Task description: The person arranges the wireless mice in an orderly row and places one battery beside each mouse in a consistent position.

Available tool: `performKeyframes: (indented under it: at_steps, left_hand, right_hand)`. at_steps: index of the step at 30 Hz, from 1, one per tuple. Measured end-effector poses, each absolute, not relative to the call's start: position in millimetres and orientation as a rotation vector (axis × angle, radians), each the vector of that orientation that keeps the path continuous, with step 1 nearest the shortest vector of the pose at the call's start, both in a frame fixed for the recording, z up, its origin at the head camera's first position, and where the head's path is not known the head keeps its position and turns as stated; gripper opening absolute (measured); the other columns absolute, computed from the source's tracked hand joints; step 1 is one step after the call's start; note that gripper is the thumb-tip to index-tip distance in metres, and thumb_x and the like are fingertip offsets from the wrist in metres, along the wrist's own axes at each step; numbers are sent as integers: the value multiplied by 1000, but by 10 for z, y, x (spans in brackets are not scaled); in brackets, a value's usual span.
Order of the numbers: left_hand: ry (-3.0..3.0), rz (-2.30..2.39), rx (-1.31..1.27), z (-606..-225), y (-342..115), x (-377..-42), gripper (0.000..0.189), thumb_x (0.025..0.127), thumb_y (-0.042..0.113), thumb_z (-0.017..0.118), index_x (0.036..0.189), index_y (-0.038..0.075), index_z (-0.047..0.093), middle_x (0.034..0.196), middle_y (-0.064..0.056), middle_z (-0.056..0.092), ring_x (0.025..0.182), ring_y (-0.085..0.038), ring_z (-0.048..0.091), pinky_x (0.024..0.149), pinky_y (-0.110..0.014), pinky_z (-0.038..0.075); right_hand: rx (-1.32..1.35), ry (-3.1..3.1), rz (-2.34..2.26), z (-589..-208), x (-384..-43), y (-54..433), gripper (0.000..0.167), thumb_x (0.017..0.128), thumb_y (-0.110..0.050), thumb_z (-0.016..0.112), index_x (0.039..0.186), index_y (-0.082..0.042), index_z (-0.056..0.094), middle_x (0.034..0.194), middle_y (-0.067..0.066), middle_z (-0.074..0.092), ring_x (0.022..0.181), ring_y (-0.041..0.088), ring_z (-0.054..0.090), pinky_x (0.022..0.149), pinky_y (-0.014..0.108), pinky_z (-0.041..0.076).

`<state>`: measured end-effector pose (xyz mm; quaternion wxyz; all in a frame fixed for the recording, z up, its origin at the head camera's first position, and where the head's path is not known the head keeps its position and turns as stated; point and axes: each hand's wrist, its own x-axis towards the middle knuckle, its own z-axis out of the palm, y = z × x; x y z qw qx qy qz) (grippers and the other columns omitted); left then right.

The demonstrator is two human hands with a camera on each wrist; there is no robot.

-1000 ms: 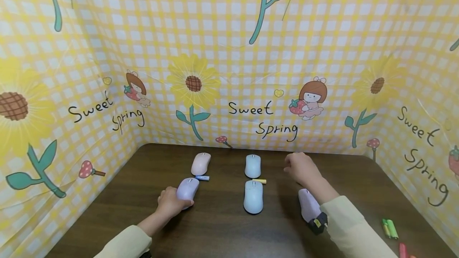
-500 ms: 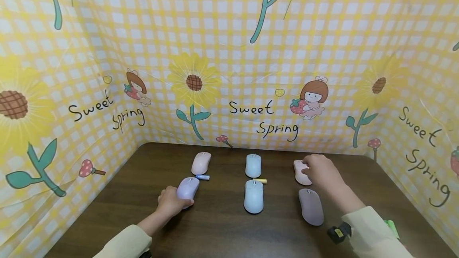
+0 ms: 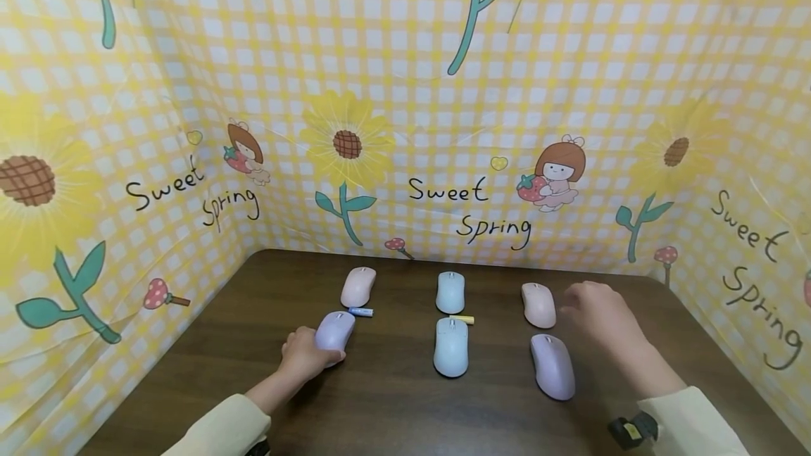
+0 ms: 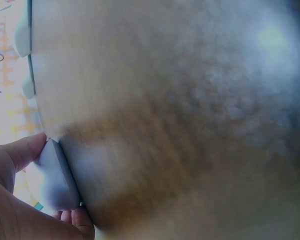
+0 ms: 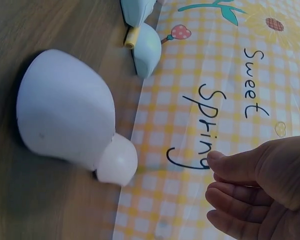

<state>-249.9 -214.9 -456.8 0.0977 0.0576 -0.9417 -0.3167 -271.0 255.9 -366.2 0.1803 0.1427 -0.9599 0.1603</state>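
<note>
My left hand (image 3: pixel 300 356) grips a lavender computer mouse (image 3: pixel 336 331) at the left of the dark wooden table (image 3: pixel 393 400). In the left wrist view, the thumb and fingers lie on either side of this mouse (image 4: pixel 60 180). My right hand (image 3: pixel 598 312) is just right of a pale pink mouse (image 3: pixel 538 305), with its fingers loosely curled. Nothing shows between thumb and fingers of the right hand (image 5: pixel 255 190) in the right wrist view. A second lavender mouse (image 3: pixel 552 366) lies in front of the pale pink one.
Two light blue mice stand in the middle, a rear one (image 3: pixel 450 292) and a front one (image 3: pixel 451 348), with a yellow battery (image 3: pixel 464 319) between them. Another pink mouse (image 3: pixel 358 287) and a blue battery (image 3: pixel 361 312) lie at the left. A checked cloth (image 3: pixel 405 125) walls the table.
My right hand has moved rightward off the pale pink mouse, which now shows whole. The right forearm now covers where the green batteries were seen. My left hand stays on the lavender mouse.
</note>
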Motion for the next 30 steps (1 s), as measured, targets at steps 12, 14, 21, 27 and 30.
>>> performKeyframes:
  at_steps: [12, 14, 21, 27, 30]
  left_hand:
    - [-2794, -938, 175, -4551, -2139, -2497, 57, 66, 24, 87, 98, -16, 61, 89, -22, 58, 89, -39, 51, 81, -51, 35]
    - [-2790, -935, 172, -4548, -2137, -2497, 56, 66, 24, 87, 96, -15, 61, 89, -21, 58, 89, -39, 51, 81, -51, 35]
    - [-2791, -938, 177, -4550, -2134, -2494, 56, 66, 24, 87, 97, -15, 61, 90, -22, 58, 90, -40, 51, 82, -51, 35]
    - [-2786, -943, 179, -4562, -2138, -2495, 58, 66, 24, 87, 98, -16, 60, 91, -22, 58, 91, -40, 51, 82, -51, 35]
    - [-2782, -946, 180, -4571, -2142, -2496, 58, 66, 24, 87, 99, -16, 60, 91, -22, 58, 91, -40, 50, 82, -51, 35]
  right_hand:
    - [351, -2700, 407, -3686, -2514, 2841, 20, 78, -6, 77, 91, 6, 68, 86, 19, 67, 79, 39, 64, 69, 53, 49]
    - [344, -2702, 412, -3690, -2490, 2889, 21, 78, -6, 77, 92, 7, 68, 85, 19, 67, 77, 37, 64, 68, 53, 50]
    - [304, -2724, 408, -3706, -2425, 3039, 23, 78, -6, 77, 93, 9, 67, 83, 19, 66, 74, 36, 64, 65, 52, 51]
    - [280, -2730, 402, -3725, -2346, 3145, 24, 78, -6, 77, 94, 9, 66, 85, 22, 66, 75, 38, 65, 65, 52, 51]
    - [269, -2734, 397, -3739, -2299, 3210, 25, 78, -7, 77, 94, 10, 66, 87, 24, 67, 75, 39, 65, 65, 52, 52]
